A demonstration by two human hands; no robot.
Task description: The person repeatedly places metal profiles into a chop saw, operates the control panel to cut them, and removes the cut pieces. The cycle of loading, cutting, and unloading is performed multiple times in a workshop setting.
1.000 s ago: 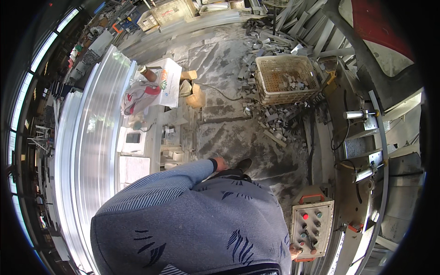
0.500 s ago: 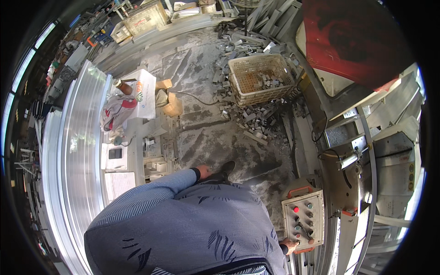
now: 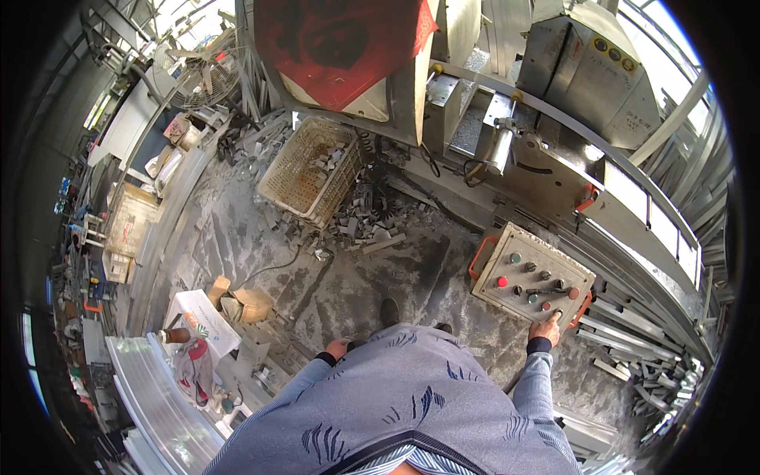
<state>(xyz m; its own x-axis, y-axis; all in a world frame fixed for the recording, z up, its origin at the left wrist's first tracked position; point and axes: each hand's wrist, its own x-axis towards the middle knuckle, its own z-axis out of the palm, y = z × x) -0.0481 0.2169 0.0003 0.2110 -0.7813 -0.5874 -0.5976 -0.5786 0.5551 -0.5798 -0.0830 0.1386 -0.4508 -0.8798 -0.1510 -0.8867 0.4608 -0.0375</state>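
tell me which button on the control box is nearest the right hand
The reddish button at the near right corner of the control box, beside the right hand; the bright red one sits far left.

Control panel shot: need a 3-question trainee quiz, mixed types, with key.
1. True or false: the right hand touches the control panel.
2. Where is the left hand? A) on the plastic basket B) down by the person's side, holding nothing C) on the panel
3. Fill in: metal offcuts lie on the floor beside the ____.

Key: 1 true; 2 B; 3 basket.
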